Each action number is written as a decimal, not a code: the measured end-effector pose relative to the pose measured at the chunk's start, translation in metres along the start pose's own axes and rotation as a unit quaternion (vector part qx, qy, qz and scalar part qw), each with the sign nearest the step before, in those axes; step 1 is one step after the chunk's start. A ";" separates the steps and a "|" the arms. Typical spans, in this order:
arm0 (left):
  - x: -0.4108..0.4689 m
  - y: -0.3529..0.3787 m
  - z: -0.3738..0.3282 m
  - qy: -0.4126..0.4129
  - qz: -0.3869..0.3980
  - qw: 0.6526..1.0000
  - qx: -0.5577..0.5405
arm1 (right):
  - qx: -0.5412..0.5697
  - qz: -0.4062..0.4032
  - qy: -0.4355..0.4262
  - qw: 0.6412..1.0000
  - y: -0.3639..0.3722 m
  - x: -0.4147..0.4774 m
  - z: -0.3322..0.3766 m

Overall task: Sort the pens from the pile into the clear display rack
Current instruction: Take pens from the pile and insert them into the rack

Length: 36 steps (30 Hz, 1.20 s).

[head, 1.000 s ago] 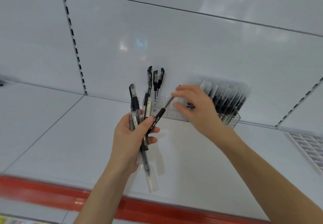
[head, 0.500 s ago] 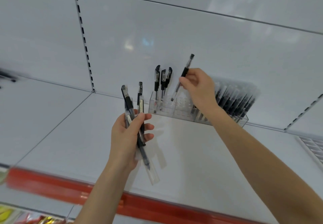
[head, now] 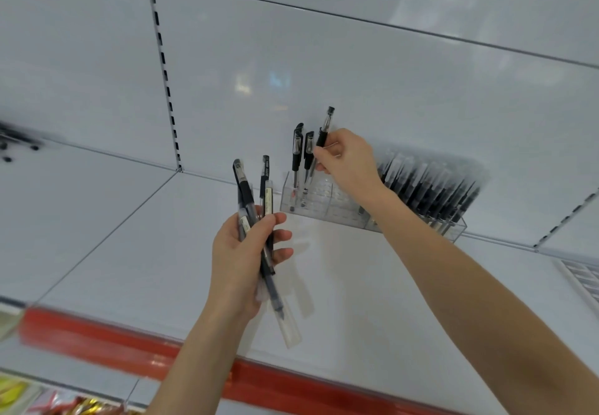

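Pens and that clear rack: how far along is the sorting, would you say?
Partly done. The clear rack already holds a packed row of pens at its right end and a few upright pens at its left. In hand: the right hand is lowering one pen beside those. Left: the bundle of pens gripped in the left hand, and the rack's middle slots look empty.

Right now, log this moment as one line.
right hand: lowering pen into rack | left hand: holds pen bunch

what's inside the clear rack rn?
The clear rack has a few black pens upright at its left end and a dense row at its right; the right hand hides part of the middle.
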<state>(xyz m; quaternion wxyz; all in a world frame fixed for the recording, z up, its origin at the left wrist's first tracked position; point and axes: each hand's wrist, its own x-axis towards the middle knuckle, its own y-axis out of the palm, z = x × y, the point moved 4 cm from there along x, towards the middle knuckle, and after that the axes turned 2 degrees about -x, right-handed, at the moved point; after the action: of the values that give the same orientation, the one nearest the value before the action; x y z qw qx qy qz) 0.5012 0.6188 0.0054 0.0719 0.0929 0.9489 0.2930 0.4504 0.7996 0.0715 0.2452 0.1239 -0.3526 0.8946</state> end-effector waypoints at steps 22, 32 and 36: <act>-0.005 0.014 0.005 0.007 0.063 0.998 0.017 | 0.102 0.184 0.079 0.974 -0.003 -0.063 0.021; -0.014 0.027 0.010 0.010 0.097 0.994 0.049 | 0.284 0.043 0.144 0.947 -0.047 -0.048 0.001; -0.014 0.027 0.010 0.025 0.082 0.994 0.066 | -0.026 -0.065 -0.048 0.996 -0.058 -0.057 0.002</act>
<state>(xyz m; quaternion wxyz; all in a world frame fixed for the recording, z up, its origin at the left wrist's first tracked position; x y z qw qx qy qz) 0.5202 0.6432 0.0142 0.0181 0.1676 0.9567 0.2371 0.5296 0.8145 0.0830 0.2890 0.1829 -0.3780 0.8603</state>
